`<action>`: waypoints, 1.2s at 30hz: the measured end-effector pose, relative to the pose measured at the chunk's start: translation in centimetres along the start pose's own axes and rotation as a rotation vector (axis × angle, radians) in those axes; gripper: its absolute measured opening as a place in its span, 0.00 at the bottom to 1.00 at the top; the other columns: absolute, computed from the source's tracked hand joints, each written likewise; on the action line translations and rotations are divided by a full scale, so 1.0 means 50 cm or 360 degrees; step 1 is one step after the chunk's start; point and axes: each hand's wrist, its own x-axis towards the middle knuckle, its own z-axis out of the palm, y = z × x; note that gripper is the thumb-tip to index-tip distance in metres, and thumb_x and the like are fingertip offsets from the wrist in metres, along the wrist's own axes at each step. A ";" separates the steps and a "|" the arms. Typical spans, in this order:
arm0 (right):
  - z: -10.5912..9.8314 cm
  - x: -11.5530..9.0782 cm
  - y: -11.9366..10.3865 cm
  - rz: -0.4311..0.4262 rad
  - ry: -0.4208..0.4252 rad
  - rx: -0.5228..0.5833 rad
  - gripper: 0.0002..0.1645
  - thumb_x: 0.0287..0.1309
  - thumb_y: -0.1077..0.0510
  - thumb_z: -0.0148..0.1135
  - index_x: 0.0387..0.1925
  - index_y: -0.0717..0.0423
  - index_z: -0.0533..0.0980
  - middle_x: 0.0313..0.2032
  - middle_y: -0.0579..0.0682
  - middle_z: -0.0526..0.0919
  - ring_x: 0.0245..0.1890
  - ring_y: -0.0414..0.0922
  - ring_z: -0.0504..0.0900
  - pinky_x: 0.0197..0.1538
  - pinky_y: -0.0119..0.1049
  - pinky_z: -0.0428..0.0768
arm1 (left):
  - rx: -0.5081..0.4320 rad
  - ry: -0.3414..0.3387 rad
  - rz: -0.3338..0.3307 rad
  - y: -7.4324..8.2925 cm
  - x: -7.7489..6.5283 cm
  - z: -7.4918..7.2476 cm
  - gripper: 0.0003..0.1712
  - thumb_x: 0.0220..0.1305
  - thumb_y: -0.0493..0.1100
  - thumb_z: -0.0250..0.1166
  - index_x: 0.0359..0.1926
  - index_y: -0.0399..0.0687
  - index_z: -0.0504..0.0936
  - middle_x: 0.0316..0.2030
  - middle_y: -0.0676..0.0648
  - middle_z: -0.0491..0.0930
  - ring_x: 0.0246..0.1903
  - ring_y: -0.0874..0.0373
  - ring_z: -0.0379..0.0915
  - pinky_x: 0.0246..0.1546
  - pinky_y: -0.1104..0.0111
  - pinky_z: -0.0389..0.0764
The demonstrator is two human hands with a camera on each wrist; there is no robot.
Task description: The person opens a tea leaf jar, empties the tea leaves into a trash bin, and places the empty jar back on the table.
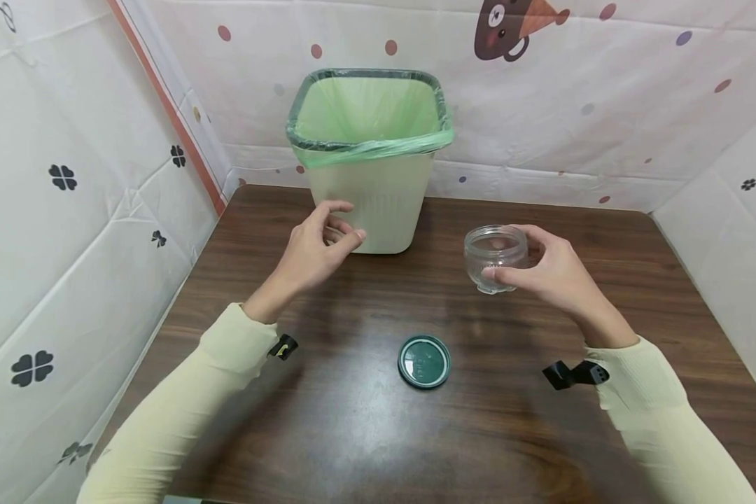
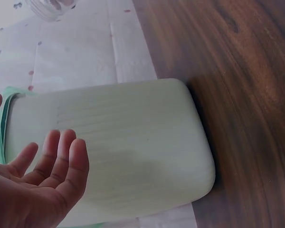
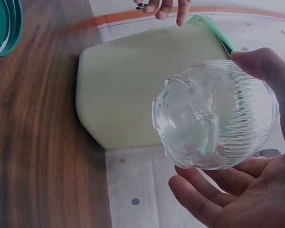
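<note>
A clear glass jar (image 1: pixel 495 257) is in my right hand (image 1: pixel 557 274), thumb on one side and fingers on the other. In the right wrist view the jar (image 3: pixel 206 118) shows its ribbed wall and moulded base, held off the table. My left hand (image 1: pixel 318 248) hovers in front of the pale green trash bin (image 1: pixel 378 199), its fingers loosely bent and holding nothing. The left wrist view shows that hand (image 2: pixel 47 185) palm up beside the bin's wall (image 2: pixel 133 147). A dark green jar lid (image 1: pixel 424 362) lies on the table between my forearms.
The bin stands at the back of the brown wooden table (image 1: pixel 365 441), lined with a green plastic bag (image 1: pixel 378 148) folded over its rim. Patterned white cloth (image 1: pixel 579 105) hangs behind the table and along both sides.
</note>
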 end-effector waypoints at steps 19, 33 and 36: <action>0.010 -0.016 0.032 0.0072 -0.0070 -0.0010 0.42 0.38 0.41 0.74 0.57 0.42 0.68 0.44 0.46 0.78 0.41 0.40 0.76 0.38 0.36 0.77 | 0.0007 -0.0155 0.0003 0.000 -0.022 0.036 0.25 0.56 0.60 0.61 0.54 0.62 0.71 0.36 0.56 0.77 0.35 0.64 0.74 0.35 0.61 0.77; 0.016 -0.025 0.052 0.0109 -0.0068 0.0004 0.44 0.36 0.40 0.74 0.57 0.44 0.68 0.45 0.47 0.79 0.41 0.40 0.76 0.41 0.40 0.76 | -0.0015 -0.0247 0.0011 -0.001 -0.029 0.054 0.29 0.54 0.64 0.62 0.56 0.63 0.70 0.38 0.56 0.76 0.35 0.65 0.73 0.34 0.61 0.77; 0.021 -0.026 0.057 0.0103 -0.0073 0.0025 0.44 0.36 0.40 0.74 0.57 0.44 0.68 0.45 0.47 0.79 0.42 0.40 0.76 0.43 0.43 0.76 | -0.0006 -0.0251 0.0015 -0.002 -0.032 0.055 0.29 0.54 0.63 0.62 0.56 0.63 0.70 0.38 0.55 0.76 0.35 0.65 0.73 0.36 0.60 0.76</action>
